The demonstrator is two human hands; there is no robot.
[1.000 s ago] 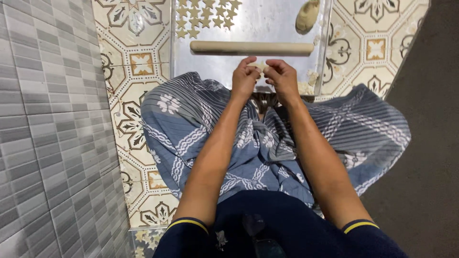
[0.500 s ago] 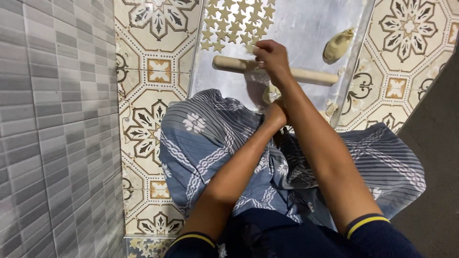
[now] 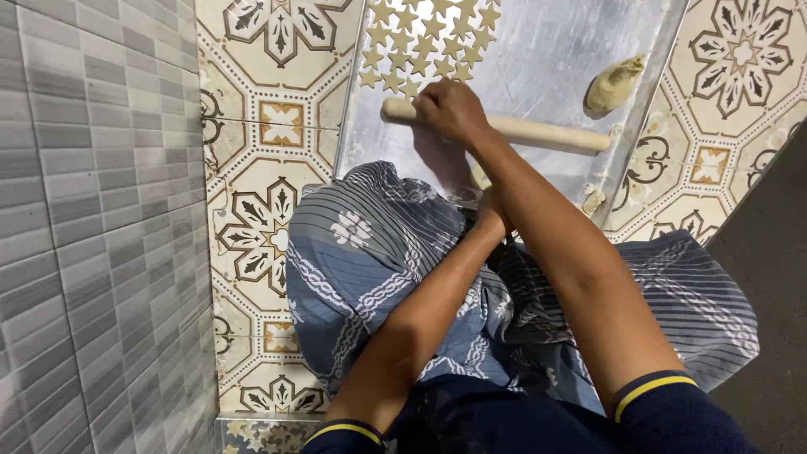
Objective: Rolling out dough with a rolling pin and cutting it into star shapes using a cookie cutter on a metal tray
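- Right hand (image 3: 450, 109) closed around rolling pin (image 3: 538, 132), upper centre, on metal tray (image 3: 555, 59).
- Left hand (image 3: 490, 206) mostly hidden under right forearm; grip cannot be told.
- Star cutouts (image 3: 429, 38) just above pin.
- Dough lump (image 3: 614, 84) upper right.

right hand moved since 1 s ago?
Yes. The right hand went from the sheet's near edge out onto the rolling pin, nearer the star cutouts.

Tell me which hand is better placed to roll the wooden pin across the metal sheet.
Right, probably. The right hand already rests on the rolling pin, near its left end beside the star-shaped dough pieces. The left hand sits lower, by the lap, mostly hidden behind the right forearm, apart from the pin.
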